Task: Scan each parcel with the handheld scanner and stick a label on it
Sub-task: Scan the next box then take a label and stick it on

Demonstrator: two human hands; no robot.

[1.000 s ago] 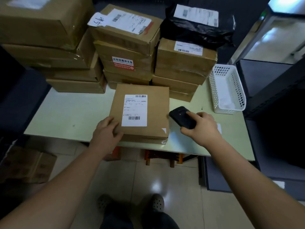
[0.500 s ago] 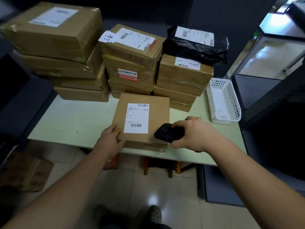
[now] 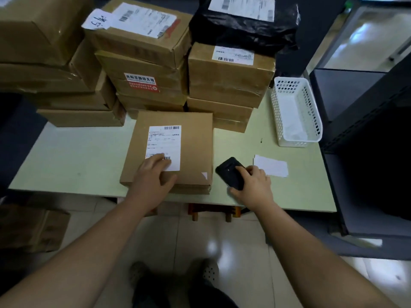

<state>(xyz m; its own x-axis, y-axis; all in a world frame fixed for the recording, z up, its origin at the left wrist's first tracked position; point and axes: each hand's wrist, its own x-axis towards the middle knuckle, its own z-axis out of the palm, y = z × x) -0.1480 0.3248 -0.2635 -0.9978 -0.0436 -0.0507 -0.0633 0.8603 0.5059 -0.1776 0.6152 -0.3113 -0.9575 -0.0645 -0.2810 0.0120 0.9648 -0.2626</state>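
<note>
L hand (image 3: 153, 176) fingers lie nearly straight, flat on the flat brown cardboard parcel (image 3: 195, 141). The tips cover the lower barcode of its white printed shipping label (image 3: 164, 141); pressing, not gripping. R hand (image 3: 255, 187) fingers curl round the black handheld scanner (image 3: 229, 171), w/ index along its back and thumb at the near edge. Scanner sits low, just beside the parcel's right edge; can't tell if it touches the pale green tabletop (image 3: 77, 156).

Parcel lies at the table's near edge, in front of stacks of brown taped cardboard boxes (image 3: 142, 63). A blank white paper slip (image 3: 270, 166) lies just right of R hand. A white perforated plastic basket (image 3: 275, 116) sits further back.

Step, prob.: scanning this parcel, L hand steadying it. No beam visible, so can't say if the scan is done. If not, scanner needs lifting & tilting over the label. Then either L fingertips clear the lower barcode or aim goes to the upper one. After that, scanner goes down and R hand takes the slip, likely the label. Stick it on bare cardboard, clear of barcodes.
</note>
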